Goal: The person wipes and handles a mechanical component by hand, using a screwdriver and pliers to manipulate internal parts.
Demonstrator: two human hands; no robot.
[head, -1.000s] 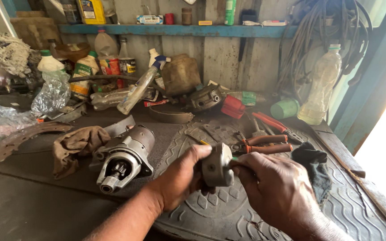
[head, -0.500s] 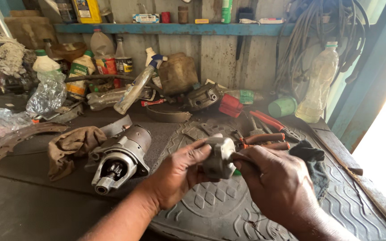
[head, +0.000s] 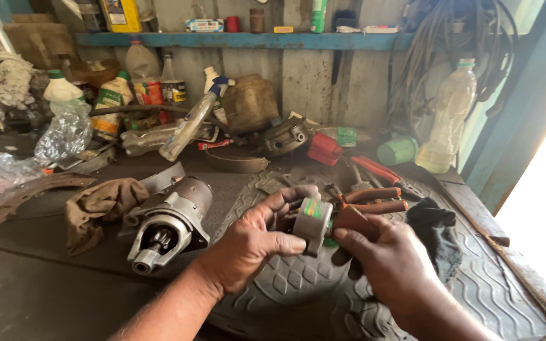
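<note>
My left hand (head: 254, 243) grips a small grey cylindrical metal part (head: 313, 222) with a green and orange sticker on its side, held above a black rubber mat (head: 475, 278). My right hand (head: 390, 262) is closed against the part's right side, with a green-handled tool partly hidden under the fingers. A grey starter motor (head: 169, 224) lies on the bench left of my left hand, its gear end facing me.
A brown rag (head: 99, 205) and a curved brake shoe (head: 17, 199) lie at left. Red-handled pliers (head: 374, 203) and a black cloth (head: 437, 230) sit beyond my hands. Bottles, a spray bottle (head: 191, 123) and clutter crowd the back wall under a blue shelf (head: 241, 39).
Both hands have lifted the metal part slightly and turned it, so its stickered side now faces up. The view has shifted a little.
</note>
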